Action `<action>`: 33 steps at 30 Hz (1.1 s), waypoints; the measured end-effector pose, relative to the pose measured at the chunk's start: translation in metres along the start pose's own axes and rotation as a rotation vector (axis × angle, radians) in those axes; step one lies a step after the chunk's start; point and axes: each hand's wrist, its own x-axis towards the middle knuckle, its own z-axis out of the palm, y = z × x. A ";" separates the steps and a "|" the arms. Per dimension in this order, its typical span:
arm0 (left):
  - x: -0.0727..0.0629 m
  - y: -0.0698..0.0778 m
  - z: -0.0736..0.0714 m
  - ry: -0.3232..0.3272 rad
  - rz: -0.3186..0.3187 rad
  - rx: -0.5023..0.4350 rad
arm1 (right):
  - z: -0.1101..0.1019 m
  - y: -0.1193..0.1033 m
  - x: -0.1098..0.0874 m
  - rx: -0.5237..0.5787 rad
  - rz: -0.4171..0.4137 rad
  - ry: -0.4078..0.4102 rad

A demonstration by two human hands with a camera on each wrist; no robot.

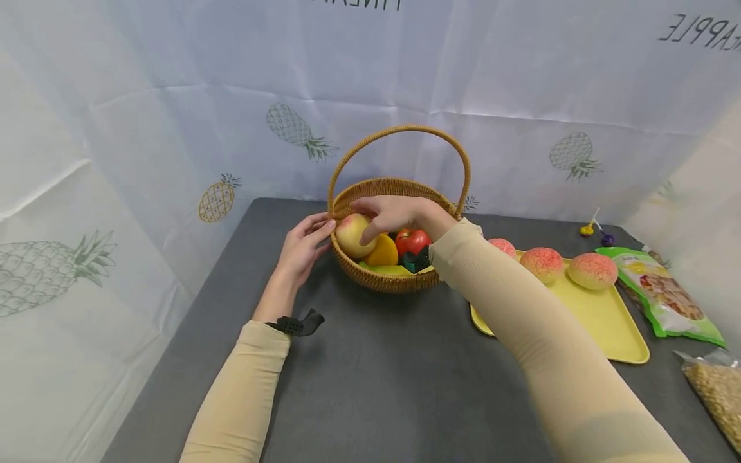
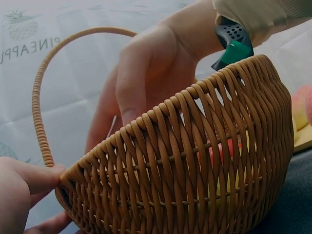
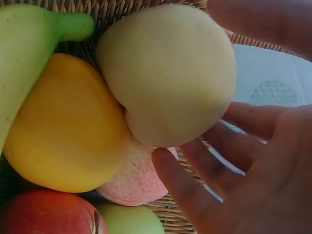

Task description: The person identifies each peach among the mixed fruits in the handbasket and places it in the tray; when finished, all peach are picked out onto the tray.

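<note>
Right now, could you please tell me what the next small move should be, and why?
I would probably ease the right hand up, away from the pale peach: its fingers look loosely spread, not tightly wrapped, and the peach already lies in the basket against the yellow-orange fruit, while the left hand pinches the rim.

Dark grey table (image 1: 370, 379), wicker basket (image 1: 384, 281), yellow tray (image 1: 610, 321), two bags (image 1: 671, 292), two lollipops (image 1: 587, 229)

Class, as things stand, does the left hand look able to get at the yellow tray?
Probably not directly: the left hand holds the basket by its rim, and basket and right forearm lie between it and the yellow tray.
</note>
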 end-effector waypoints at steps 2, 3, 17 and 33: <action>0.001 0.001 0.001 -0.002 0.004 -0.002 | 0.000 -0.001 -0.001 -0.034 0.009 0.008; 0.002 0.001 0.002 -0.003 0.007 -0.003 | 0.000 -0.001 -0.001 -0.054 0.014 0.013; 0.004 0.003 0.008 -0.006 0.008 -0.014 | 0.001 0.001 -0.007 -0.139 0.041 0.083; 0.003 -0.002 0.002 0.015 0.009 0.014 | -0.003 0.010 -0.043 -0.061 0.064 0.201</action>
